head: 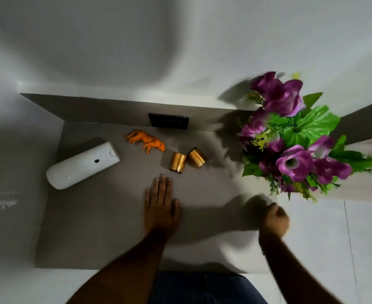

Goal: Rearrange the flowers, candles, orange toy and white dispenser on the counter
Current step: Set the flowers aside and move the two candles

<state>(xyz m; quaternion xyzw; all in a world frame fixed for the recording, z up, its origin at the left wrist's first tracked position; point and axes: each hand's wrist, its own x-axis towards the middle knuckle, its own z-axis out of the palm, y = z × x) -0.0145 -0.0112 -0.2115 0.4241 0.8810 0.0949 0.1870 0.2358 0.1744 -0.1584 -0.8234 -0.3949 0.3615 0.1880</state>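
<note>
Head cam, looking down on a grey counter (106, 227). Left hand (161, 205) lies flat, palm down, fingers straight and together, holding nothing; fingertips sit just short of the nearer candle. Right hand (276, 218) is curled into a fist at the counter's right side, below the flowers (294, 137); it's motion-blurred, so I can't tell for sure whether it grips the bouquet's stem or base, though the bunch rises right above it. Flowers: purple blooms, green leaves, over the right end of the counter, spreading past its edge. Two gold candles (187, 160), short cylinders, tipped toward the camera, touching or nearly so, mid-counter just right of centre. Orange toy (146, 142), a tiger figure, lies just left of and behind the candles, head toward them. White dispenser (83, 165) lies on its side at the left, angled, rounded end toward the near-left, well apart from the candles. A dark rectangular plate (169, 121) sits on the back wall behind the toy.
</note>
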